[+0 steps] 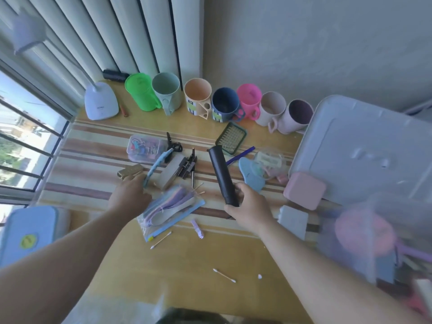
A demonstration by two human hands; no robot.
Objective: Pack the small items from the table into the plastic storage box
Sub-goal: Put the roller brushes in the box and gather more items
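Fingers of the right hand (pixel 245 206) wrap the lower end of the black tube (pixel 222 174), which stands tilted up off the worktop (pixel 163 265), its open top leaning away toward the green soap tray (pixel 231 138). That grip sits low on a long, smooth cylinder, so the top can swing; I judge a firmer hold nearer the middle, or a turn of the wrist to lay the tube level, would help the carry.

The left hand (pixel 129 195) reaches over the clutter and seems to pinch the near end of the blue strap (pixel 156 166), though blur keeps me from being sure. If it has the strap, lifting straight up would avoid dragging the grey block (pixel 170 170) and the binder clips (pixel 187 163) lying against it.

The plastic storage box (pixel 374 242) is at the right edge, near the right forearm, blurred, with pinkish things already showing through its wall. Its grey lid (pixel 364 146) lies further back, with a pink case (pixel 304 190) at its corner.

The tube probably fits best lying flat along the box's long side, set down rather than dropped. The zip bag of insoles (pixel 168 206), the clear clip case (pixel 145 148) and scattered cotton swabs (pixel 224 275) remain on the worktop, so the task looks well short of finished.
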